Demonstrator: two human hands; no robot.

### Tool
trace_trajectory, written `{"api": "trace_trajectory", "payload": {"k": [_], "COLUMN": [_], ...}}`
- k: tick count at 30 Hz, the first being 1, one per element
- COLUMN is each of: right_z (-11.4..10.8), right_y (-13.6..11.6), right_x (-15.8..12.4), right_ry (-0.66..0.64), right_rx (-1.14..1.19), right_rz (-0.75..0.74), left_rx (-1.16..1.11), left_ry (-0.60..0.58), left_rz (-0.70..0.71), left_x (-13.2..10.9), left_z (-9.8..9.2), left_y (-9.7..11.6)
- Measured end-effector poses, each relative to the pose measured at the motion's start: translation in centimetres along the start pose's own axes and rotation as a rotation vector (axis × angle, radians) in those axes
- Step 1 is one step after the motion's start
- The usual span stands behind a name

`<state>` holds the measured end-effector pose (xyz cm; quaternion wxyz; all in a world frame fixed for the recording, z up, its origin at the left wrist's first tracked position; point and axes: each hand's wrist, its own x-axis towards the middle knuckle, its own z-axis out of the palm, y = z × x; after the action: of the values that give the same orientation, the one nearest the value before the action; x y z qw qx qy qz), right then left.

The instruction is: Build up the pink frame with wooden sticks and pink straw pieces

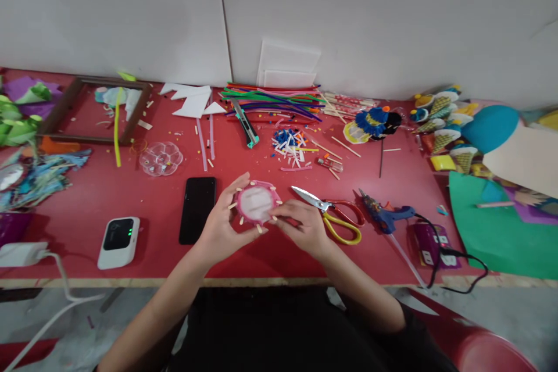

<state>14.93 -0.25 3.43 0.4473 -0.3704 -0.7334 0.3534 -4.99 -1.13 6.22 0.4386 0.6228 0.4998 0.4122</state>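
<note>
A small round craft piece with a white middle, a pink rim and several short wooden sticks poking out around it is held above the front of the red table. My left hand wraps its left side, thumb below and fingers above. At its right edge, my right hand has its fingers pinched on the rim near one of the sticks. Just right of that hand lie scissors with red and yellow handles. A black phone rests to the left of my left hand.
Behind are pipe cleaners, a green box cutter and a pile of cut bits. A blue glue gun with its cord lies right; a white device and brown frame are left. The table's front edge runs below my hands.
</note>
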Motion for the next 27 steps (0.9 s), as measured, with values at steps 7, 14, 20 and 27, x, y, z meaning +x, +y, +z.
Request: {"api": "trace_trajectory", "payload": {"k": [7, 14, 20, 27], "right_z": [0.4, -2.3, -1.8, -0.2], "right_y": [-0.1, 0.7, 2.3, 4.8], "right_x": [0.2, -0.5, 2.2, 4.1], "right_ry": [-0.017, 0.186, 0.244, 0.085], "right_rx": [0.031, 0.251, 0.308, 0.426], "right_rz": [-0.05, 0.16, 0.399, 0.52], "left_rx": [0.126, 0.172, -0.171, -0.394], "left_ry": [0.071, 0.029, -0.139, -0.11], "left_rz": [0.155, 0.045, -0.193, -0.226], "left_x": [-0.1, -0.6, -0.2, 1.7], "left_z": [0.1, -0.5, 0.3, 1.5], "left_y": [-0.9, -1.7, -1.9, -4.8]}}
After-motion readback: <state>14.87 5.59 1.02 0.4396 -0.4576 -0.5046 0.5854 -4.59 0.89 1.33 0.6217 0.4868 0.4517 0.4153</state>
